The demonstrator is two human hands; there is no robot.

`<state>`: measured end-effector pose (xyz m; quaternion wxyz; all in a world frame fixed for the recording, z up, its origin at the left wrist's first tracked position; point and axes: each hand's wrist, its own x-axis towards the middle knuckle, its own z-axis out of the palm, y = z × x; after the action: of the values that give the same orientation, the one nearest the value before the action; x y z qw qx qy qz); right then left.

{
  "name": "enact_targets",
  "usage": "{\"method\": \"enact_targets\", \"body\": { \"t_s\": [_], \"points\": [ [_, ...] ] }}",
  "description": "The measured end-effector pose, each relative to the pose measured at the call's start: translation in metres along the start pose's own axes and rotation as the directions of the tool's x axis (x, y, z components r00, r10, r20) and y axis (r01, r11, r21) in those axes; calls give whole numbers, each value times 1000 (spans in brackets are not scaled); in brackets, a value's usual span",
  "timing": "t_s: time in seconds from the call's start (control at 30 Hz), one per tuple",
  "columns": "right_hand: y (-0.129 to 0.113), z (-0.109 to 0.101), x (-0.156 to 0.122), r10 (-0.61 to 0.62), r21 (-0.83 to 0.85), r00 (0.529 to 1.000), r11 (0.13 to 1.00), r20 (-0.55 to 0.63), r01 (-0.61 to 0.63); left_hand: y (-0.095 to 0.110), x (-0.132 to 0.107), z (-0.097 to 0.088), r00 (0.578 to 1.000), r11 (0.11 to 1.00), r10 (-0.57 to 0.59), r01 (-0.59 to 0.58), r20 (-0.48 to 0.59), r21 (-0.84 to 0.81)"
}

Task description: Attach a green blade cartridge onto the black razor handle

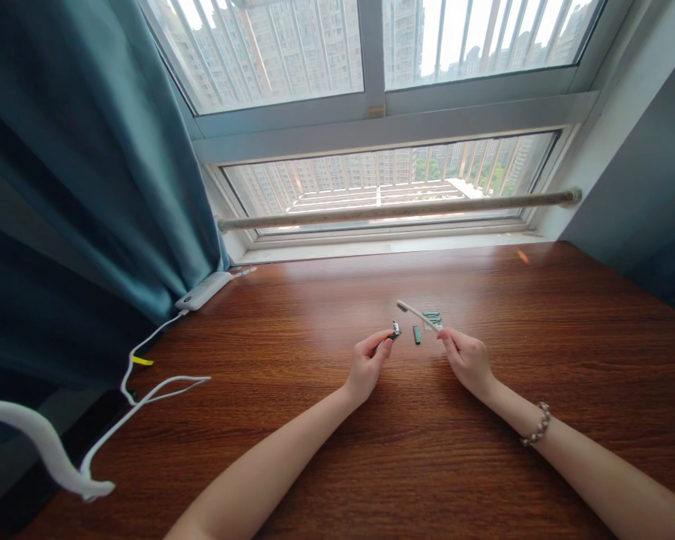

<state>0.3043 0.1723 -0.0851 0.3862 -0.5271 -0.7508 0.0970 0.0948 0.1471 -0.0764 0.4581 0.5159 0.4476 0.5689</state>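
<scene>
Head view, left hand: thumb and fingers of the left hand (367, 369) pinch a small dark-handled tool (395, 330) with a shiny metallic head; its kind is too small to tell.
Right hand: the right hand (468, 363) grasps a slim white toothbrush (419, 314) near its handle end, the dark-bristled head pointing up and left.
Green pieces: one oblong green strip (417, 335) lies on the wood between the hands; further green strips (432, 313) lie just beyond the toothbrush.
Wrist: beaded bracelet (536, 424) on the right forearm.
Tabletop: brown table (292, 322), glossy, with streaked grain; bare wood extends around both forearms.
Far edge: meets a white sill (382, 249) beneath a round rail (399, 213).
Left margin: white power strip (205, 291) and thin white cable (154, 331) beside a smooth, folded blue curtain (90, 150).
Backdrop: framed window (281, 60), bars outside, buildings beyond.
</scene>
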Motion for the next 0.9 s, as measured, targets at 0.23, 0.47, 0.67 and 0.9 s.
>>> {"method": "enact_targets", "body": {
  "t_s": [0.23, 0.47, 0.67, 0.9],
  "points": [
    [2, 2, 6, 74, 145, 997, 987, -2, -73, 5, 23, -17, 989, 960, 141, -122, -55, 254],
    [6, 4, 7, 170, 246, 985, 954, 29, -172, 4, 37, -41, 977, 717, 186, -64, -102, 694],
    [7, 4, 7, 170, 283, 982, 940, 85, -187, 3, 38, -43, 973, 591, 173, 22, -154, 806],
    [4, 1, 9, 114, 226, 993, 967, 30, -118, 5, 39, -42, 985, 404, 89, 102, -150, 909]
  ]
}}
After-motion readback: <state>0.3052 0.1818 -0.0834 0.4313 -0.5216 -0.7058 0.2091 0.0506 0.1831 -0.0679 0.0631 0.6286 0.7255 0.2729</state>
